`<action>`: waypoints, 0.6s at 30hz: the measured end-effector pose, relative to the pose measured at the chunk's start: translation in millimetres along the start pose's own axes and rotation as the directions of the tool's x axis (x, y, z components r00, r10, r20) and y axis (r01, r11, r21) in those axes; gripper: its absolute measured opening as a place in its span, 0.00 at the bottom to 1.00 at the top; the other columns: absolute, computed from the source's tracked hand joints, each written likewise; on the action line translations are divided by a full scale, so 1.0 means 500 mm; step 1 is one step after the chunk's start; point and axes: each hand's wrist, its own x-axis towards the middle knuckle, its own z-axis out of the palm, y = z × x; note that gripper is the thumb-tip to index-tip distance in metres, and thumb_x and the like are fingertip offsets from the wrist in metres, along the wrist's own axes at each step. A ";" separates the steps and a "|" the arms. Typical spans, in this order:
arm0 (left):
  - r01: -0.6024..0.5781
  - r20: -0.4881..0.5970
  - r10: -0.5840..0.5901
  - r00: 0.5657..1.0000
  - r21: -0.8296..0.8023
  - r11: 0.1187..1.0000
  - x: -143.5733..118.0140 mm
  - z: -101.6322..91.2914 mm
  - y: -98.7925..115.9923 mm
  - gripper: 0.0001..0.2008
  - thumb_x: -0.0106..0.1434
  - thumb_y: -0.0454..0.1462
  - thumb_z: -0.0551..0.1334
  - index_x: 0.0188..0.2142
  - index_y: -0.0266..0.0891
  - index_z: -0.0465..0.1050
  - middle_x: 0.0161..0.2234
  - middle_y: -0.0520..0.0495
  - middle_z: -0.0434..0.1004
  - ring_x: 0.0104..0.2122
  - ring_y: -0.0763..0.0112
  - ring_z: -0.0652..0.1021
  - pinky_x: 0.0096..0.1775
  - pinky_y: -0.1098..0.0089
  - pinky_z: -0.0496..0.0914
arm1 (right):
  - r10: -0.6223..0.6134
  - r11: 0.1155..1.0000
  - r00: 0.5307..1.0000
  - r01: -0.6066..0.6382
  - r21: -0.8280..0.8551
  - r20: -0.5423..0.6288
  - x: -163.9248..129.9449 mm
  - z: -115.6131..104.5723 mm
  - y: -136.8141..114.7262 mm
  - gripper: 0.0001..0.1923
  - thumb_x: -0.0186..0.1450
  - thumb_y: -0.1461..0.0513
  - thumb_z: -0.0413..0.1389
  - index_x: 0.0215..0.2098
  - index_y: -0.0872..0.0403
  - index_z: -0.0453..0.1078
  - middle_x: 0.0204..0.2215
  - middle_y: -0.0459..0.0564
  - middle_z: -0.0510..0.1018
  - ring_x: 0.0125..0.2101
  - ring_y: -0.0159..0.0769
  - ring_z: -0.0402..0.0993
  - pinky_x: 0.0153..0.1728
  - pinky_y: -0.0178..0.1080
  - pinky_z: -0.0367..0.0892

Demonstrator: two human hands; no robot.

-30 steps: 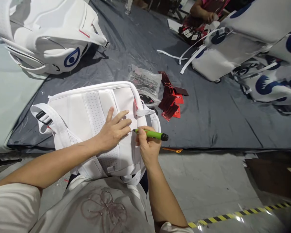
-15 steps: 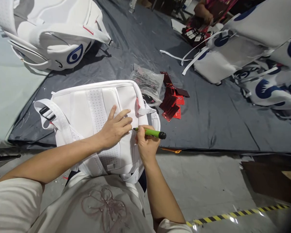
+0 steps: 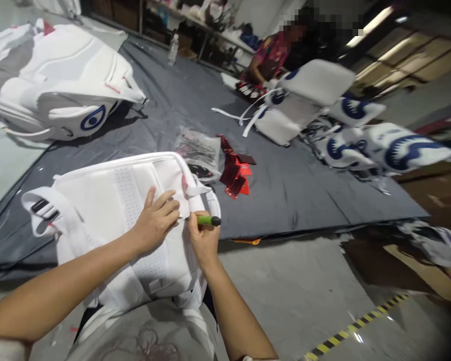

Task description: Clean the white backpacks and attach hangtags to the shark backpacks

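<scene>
A white backpack (image 3: 108,200) lies back-side up across my lap and the edge of a grey sheet (image 3: 285,185). My left hand (image 3: 156,220) presses flat on its padded back panel, fingers spread. My right hand (image 3: 202,239) grips a green tool with a black end (image 3: 207,220), its tip against the backpack right beside my left fingertips. A black-buckled white shoulder strap (image 3: 45,210) loops out at the left.
A clear plastic bag (image 3: 199,150) and red tags (image 3: 236,173) lie just beyond the backpack. Another white backpack with a blue eye mark (image 3: 60,95) lies far left. Several white-and-blue bags (image 3: 361,140) pile at right. A seated person (image 3: 270,57) works at the back.
The view has lifted and swung right, showing more of the room and the person at the back. My hands stay on the backpack, with the green tool now pointing more steeply at it.
</scene>
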 end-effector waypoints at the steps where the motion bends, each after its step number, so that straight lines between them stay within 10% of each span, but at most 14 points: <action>1: 0.009 0.006 -0.009 1.000 -0.008 1.000 -0.001 0.000 0.000 0.03 0.68 0.35 0.59 0.36 0.39 0.70 0.45 0.49 0.79 0.61 0.56 0.67 0.68 0.43 0.36 | -0.004 1.000 1.000 0.004 -0.004 -0.001 0.000 0.001 -0.002 0.15 0.70 0.54 0.51 0.32 0.54 0.70 0.24 0.45 0.73 0.23 0.31 0.69 0.28 0.34 0.65; 18: 0.028 0.009 -0.029 1.000 0.026 0.999 -0.003 0.002 -0.003 0.05 0.68 0.32 0.57 0.37 0.40 0.70 0.46 0.46 0.79 0.59 0.50 0.70 0.64 0.37 0.46 | 0.021 0.998 0.999 -0.019 -0.060 0.044 0.002 0.008 -0.012 0.17 0.70 0.53 0.48 0.31 0.54 0.72 0.21 0.45 0.74 0.22 0.31 0.69 0.27 0.33 0.61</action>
